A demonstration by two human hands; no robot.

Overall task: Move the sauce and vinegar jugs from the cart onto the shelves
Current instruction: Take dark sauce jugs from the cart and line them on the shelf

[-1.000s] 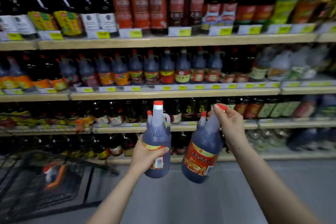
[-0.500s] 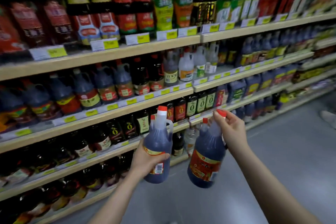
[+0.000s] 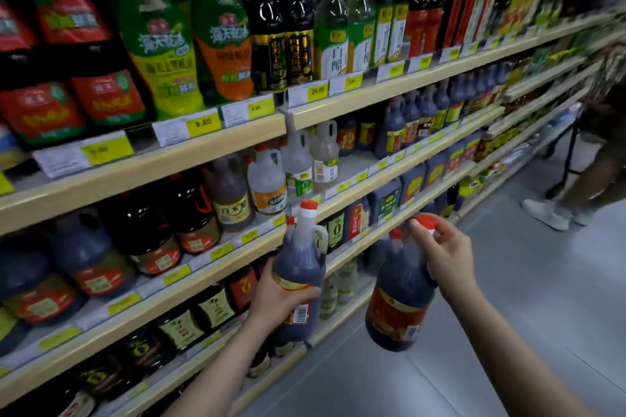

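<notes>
Carrying two dark jugs along the aisle, the person looks to be in the middle of the shelving step: both are off the cart and in the air, neither yet on a shelf. The left hand (image 3: 281,298) wraps around the belly of the left jug (image 3: 299,267), holding it upright right in front of the shelves (image 3: 216,145). The right hand (image 3: 447,254) pinches the right jug (image 3: 401,301) up by its neck and red cap, so it hangs tilted over the grey floor (image 3: 508,315), a little out from the shelf edge. Next, I would guess, comes finding a gap among matching jugs and setting each down base first; the hanging one may want a firmer hold. Both jugs are full of dark liquid, with red caps, moulded handles and orange-red labels.
</notes>
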